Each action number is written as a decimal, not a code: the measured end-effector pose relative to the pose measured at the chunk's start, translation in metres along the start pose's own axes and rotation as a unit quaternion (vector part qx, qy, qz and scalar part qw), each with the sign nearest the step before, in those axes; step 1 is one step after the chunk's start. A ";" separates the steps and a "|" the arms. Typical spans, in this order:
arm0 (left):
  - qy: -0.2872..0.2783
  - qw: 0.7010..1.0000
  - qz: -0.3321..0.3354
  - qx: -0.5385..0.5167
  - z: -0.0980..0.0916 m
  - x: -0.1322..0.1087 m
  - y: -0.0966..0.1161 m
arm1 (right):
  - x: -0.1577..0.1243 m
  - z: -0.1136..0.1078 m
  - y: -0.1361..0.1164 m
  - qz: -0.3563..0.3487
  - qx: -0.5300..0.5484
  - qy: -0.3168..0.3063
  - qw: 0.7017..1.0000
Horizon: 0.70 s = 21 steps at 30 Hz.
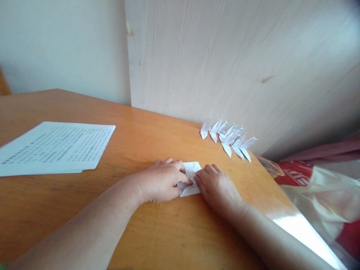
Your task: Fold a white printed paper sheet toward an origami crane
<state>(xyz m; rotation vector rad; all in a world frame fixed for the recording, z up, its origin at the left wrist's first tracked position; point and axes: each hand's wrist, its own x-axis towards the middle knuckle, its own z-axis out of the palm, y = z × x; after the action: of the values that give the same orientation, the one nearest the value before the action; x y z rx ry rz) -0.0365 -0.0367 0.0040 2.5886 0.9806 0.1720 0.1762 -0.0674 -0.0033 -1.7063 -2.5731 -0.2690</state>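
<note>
A small white folded paper [192,169] with handwriting lies flat on the orange wooden table [140,142]. My left hand [161,181] rests on the paper's left side, its thumb and fingers curled and pressing down on a fold. From the right, my right hand [216,186] meets it, fingertips pressed onto the paper's right edge. Most of the paper's lower half is hidden under both hands. Both forearms lie across the table's near side.
Several small folded white paper pieces [229,138] lie in a row by the pale wooden panel [239,63] at the back right. A stack of printed sheets [53,148] lies at the left. A red and clear plastic bag [317,191] sits beyond the table's right edge.
</note>
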 end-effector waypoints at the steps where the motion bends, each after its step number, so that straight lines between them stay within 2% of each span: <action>1: 0.001 1.000 0.002 0.002 0.000 0.000 0.000 | 0.000 -0.002 -0.001 0.004 -0.002 -0.004 1.000; 7: 0.005 1.000 0.005 0.004 0.001 0.001 -0.001 | -0.002 -0.008 -0.010 0.013 -0.019 -0.037 0.999; 21: 0.003 1.000 0.006 0.030 -0.005 0.002 0.005 | -0.009 -0.014 -0.022 0.035 -0.020 -0.028 0.999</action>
<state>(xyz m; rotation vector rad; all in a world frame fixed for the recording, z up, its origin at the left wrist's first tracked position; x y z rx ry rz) -0.0336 -0.0373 0.0109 2.6516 0.9868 0.1564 0.1587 -0.0861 0.0065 -1.8401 -2.5556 -0.2762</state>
